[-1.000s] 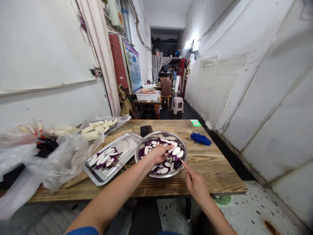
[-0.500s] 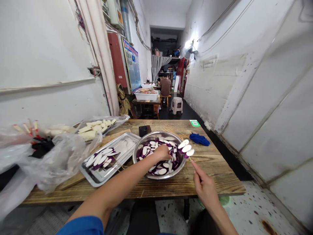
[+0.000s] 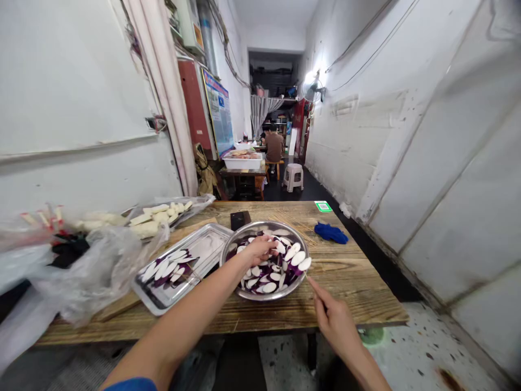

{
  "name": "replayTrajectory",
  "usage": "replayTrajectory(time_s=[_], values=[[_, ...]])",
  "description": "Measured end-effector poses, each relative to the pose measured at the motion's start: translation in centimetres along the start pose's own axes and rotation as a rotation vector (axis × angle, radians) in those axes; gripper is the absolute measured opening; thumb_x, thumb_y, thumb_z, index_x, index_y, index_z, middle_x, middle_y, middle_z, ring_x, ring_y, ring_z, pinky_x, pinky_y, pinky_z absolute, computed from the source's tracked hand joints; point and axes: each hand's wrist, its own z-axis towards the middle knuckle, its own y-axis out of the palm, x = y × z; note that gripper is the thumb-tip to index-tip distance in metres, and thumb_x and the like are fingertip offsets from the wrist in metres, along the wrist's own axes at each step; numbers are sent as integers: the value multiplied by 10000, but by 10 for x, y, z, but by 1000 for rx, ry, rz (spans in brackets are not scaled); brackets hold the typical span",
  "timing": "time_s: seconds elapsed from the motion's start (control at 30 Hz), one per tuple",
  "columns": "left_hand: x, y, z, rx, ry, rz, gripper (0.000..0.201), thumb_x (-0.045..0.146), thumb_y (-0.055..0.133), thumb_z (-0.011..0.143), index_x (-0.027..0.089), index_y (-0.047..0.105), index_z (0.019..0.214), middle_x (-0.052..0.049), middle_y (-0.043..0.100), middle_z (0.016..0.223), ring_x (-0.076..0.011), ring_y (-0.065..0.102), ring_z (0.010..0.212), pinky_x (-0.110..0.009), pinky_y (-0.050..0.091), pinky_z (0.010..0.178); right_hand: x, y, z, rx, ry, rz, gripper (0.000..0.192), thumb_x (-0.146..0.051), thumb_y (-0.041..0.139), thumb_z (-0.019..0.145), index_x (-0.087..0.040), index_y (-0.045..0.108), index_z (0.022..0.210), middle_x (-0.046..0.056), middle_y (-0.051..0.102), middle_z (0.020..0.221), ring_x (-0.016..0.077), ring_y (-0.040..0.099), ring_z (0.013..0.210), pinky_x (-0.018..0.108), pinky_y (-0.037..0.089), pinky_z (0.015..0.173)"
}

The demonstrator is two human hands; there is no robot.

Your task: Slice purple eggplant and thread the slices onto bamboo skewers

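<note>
A steel bowl [image 3: 244, 294] full of eggplant slices [image 3: 268, 276] stands on the wooden table [image 3: 345, 274]. My left hand [image 3: 257, 249] reaches into the bowl and pinches a slice. At the bowl's right rim my right hand [image 3: 334, 316] holds a thin skewer [image 3: 298, 259] with three eggplant slices threaded near its tip. Left of the bowl a steel tray [image 3: 211, 241] carries finished eggplant skewers [image 3: 169, 268].
A blue cloth [image 3: 331, 232], a green sticker [image 3: 323, 206] and a dark phone [image 3: 240, 219] lie on the far part of the table. Plastic bags [image 3: 87, 263] and pale cut pieces [image 3: 157, 215] crowd the left. A person sits at a table down the corridor, near a stool [image 3: 293, 175].
My right hand swung the loaded skewer out past the bowl's right rim, then brought it back over the bowl. My left hand stayed in the bowl, picking at slices.
</note>
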Motion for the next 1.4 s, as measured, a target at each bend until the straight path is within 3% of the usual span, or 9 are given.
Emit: replayTrajectory(time_s=[0.1, 0.2, 0.33, 0.47, 0.6, 0.87, 1.17, 1.4], values=[[0, -1, -3, -20, 9, -95, 242, 130, 631, 645, 175, 488, 835, -11, 556, 741, -97, 591, 578, -123, 53, 317, -6, 4, -2, -41, -23, -28, 428, -203, 297, 842, -123, 464, 1227, 48, 658, 625, 131, 551, 440, 196, 404, 455], [1, 1, -6, -20, -11, -197, 223, 83, 622, 638, 159, 451, 759, -25, 549, 739, -120, 614, 613, -128, 29, 310, -10, 6, -2, -68, -53, -36, 432, -199, 288, 842, -116, 461, 1229, 55, 653, 616, 136, 550, 452, 204, 413, 477], [2, 5, -12, 7, -37, -319, 246, 38, 613, 634, 160, 422, 730, -18, 556, 745, -104, 607, 560, -130, 38, 298, -11, 9, 0, -101, -51, -18, 435, -194, 285, 839, -126, 460, 1231, 75, 670, 695, 150, 585, 522, 222, 436, 539], [5, 12, -21, 4, -77, -427, 221, 14, 582, 660, 150, 421, 727, -18, 580, 758, -53, 558, 473, -130, 60, 276, -10, 11, 1, -113, -18, -39, 440, -185, 292, 832, -125, 452, 1238, 65, 659, 649, 158, 573, 487, 230, 421, 510], [8, 18, -28, 17, -122, -431, 190, 32, 581, 680, 139, 432, 730, -37, 592, 760, -32, 510, 414, -130, 73, 262, -10, 11, 1, -99, 3, -23, 436, -179, 300, 829, -133, 457, 1234, 55, 656, 645, 152, 569, 483, 227, 418, 516], [4, 23, -34, 8, -92, -519, 140, 26, 523, 733, 133, 431, 736, -82, 582, 861, -91, 608, 623, -116, 108, 263, -9, 13, 0, -87, -4, -5, 432, -180, 299, 833, -148, 453, 1235, 45, 646, 643, 146, 557, 484, 220, 413, 507], [0, 24, -36, 28, -59, -537, 132, 48, 506, 758, 123, 430, 680, -80, 602, 858, 20, 421, 360, -98, 135, 248, -7, 16, -2, -79, -14, -5, 431, -178, 294, 837, -133, 446, 1237, 32, 625, 597, 140, 541, 459, 210, 398, 485], [-4, 24, -33, 36, -29, -545, 101, 31, 545, 727, 110, 481, 721, -109, 598, 893, -56, 580, 562, -102, 135, 254, -8, 17, -1, -63, -21, -9, 431, -169, 302, 827, -122, 465, 1223, 27, 617, 573, 135, 535, 443, 205, 396, 476]])
